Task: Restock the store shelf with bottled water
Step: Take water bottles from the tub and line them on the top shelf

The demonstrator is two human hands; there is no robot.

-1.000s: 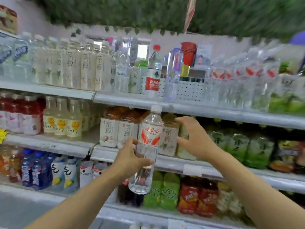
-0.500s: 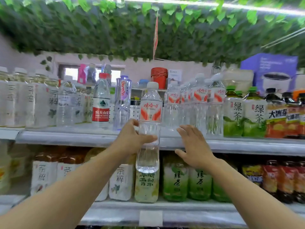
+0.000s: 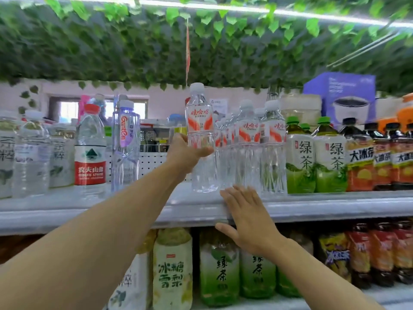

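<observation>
My left hand [image 3: 185,153] grips a clear water bottle [image 3: 201,130] with a white cap and a red-and-white label around its middle. The bottle stands upright over the top shelf [image 3: 134,211], its base at or just above the shelf surface, directly left of a row of matching water bottles [image 3: 250,148]. My right hand [image 3: 248,218] is open, fingers spread, resting against the shelf's front edge below that row and holding nothing.
Left of the held bottle stand a purple-tinted bottle [image 3: 125,142] and a red-labelled water bottle [image 3: 90,148]. Green tea bottles [image 3: 312,157] and dark drinks [image 3: 380,157] fill the right. The lower shelf holds more tea bottles [image 3: 218,271]. Leafy vines [image 3: 201,45] hang overhead.
My left hand has raised the bottle from in front of the shelf edge up onto the top shelf, beside the matching row. My right hand stayed open near the shelf edge.
</observation>
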